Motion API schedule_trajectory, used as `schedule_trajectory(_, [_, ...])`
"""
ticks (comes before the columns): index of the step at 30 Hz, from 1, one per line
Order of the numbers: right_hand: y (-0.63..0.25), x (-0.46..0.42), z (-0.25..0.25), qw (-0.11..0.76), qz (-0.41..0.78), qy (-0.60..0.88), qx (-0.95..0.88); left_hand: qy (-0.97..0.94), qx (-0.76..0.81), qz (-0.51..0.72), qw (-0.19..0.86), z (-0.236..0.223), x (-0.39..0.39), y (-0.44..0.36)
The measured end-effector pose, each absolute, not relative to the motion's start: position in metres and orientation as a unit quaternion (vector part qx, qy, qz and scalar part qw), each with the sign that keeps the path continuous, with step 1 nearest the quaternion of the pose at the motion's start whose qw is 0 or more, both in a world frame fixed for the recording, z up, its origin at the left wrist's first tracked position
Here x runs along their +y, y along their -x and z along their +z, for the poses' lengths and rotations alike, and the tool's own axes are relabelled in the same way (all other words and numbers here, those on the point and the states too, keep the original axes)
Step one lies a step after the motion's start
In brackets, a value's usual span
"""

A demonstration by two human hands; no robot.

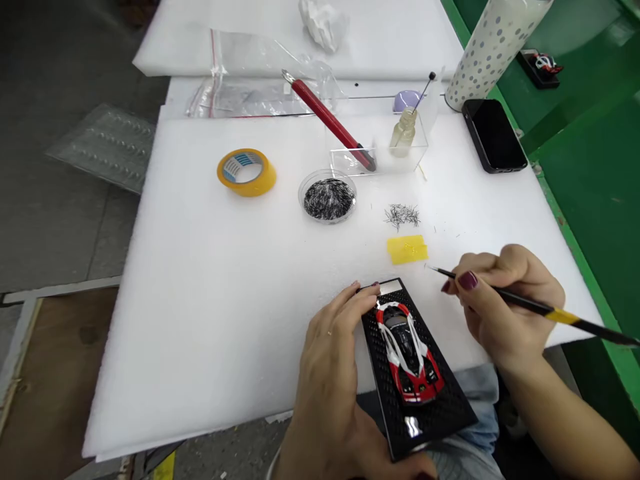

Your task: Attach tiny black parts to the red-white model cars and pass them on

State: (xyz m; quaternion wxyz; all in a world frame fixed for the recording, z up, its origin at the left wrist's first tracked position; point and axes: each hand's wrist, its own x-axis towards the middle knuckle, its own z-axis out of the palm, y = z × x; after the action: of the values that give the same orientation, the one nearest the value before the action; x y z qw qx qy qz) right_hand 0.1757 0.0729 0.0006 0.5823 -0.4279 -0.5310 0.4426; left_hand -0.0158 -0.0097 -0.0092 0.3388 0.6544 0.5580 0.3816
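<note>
My left hand [330,367] grips a black textured display base [440,420] by its left side and lower end. On the base sits a red, white and black model car [409,353]. The base tilts over the near table edge. My right hand [505,307] pinches a thin black brush [530,305] with a yellow band, its silver tip pointing left. A tiny dark speck shows at that tip, too small to name. Just above the base lies a yellow tape piece [407,249] with small glossy spots. Beyond it is a small heap of fine black slivers [403,215].
A round clear dish [327,197] holds many black slivers. Around it are a yellow tape roll [246,172], a clear box [350,160] with a red pen [327,120] across it, a small glass bottle [403,133], a phone [495,135] and a dotted cylinder [493,53].
</note>
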Motion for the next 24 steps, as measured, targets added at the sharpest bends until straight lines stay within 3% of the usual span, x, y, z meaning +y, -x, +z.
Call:
schedule_trajectory(8, [-0.164,0.057,0.011,0.549,0.54,0.396,-0.5,-0.597,0.599,0.433,0.313,-0.023,-0.006,-0.003])
schedule_trajectory(24, [-0.166,0.05,0.007,0.532,0.599,0.349,-0.486,-0.599,0.593,0.455,0.287,-0.03,-0.004,-0.002])
